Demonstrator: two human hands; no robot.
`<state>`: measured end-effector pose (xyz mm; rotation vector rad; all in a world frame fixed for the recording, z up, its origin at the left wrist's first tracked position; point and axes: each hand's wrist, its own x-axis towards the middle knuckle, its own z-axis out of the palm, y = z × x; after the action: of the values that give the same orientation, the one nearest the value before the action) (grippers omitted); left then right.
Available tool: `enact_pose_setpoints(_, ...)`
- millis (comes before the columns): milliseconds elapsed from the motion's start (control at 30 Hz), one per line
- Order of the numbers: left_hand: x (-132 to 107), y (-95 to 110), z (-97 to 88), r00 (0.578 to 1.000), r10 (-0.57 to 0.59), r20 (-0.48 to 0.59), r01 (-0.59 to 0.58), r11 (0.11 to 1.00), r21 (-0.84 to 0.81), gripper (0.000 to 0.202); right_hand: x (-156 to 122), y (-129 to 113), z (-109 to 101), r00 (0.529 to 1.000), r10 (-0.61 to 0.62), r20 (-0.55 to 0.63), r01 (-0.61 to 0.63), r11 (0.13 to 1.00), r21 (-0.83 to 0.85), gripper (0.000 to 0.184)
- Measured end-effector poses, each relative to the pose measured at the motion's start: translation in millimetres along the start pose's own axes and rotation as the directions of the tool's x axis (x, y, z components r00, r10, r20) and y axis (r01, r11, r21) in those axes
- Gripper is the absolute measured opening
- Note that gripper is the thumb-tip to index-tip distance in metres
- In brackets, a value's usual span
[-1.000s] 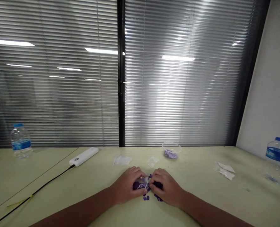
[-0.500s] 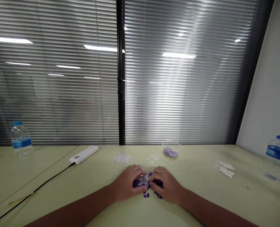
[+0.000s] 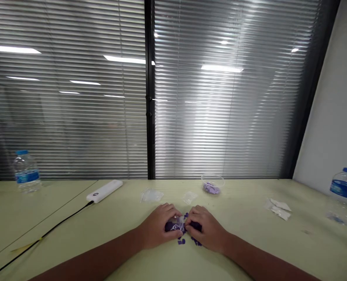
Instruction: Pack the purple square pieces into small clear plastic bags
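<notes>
Between the thumb and fingers of my left hand (image 3: 159, 226) lies a small clear plastic bag (image 3: 177, 223), its mouth turned toward the right; dark purple bits show inside it. My right hand (image 3: 207, 230) is curled just beside that mouth, thumb and fingers bent around a dark purple clump, and its fingertips are close to the bag. Loose dark purple pieces (image 3: 181, 241) are scattered on the table between and under both hands. How the right fingertips meet the pieces is partly hidden.
A clear round tub (image 3: 212, 182) with light purple pieces stands behind my hands. Flat clear bags (image 3: 151, 195) lie left of it. A white power bank (image 3: 104, 191) with a black cable is at left. White wrappers (image 3: 278, 208) and a water bottle (image 3: 346, 191) sit at right.
</notes>
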<state>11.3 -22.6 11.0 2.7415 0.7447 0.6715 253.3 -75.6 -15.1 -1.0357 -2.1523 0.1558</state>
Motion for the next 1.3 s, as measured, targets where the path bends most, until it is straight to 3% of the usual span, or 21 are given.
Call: enact_pose_setpoints(1300,-1.0,0.1,1.1,1.0,-0.012,-0.003,0.012,1.0,0.015,0.033,0.5,0.2,0.2,1.0,0.012,0.023,-0.011,1.0,-0.012,0.01)
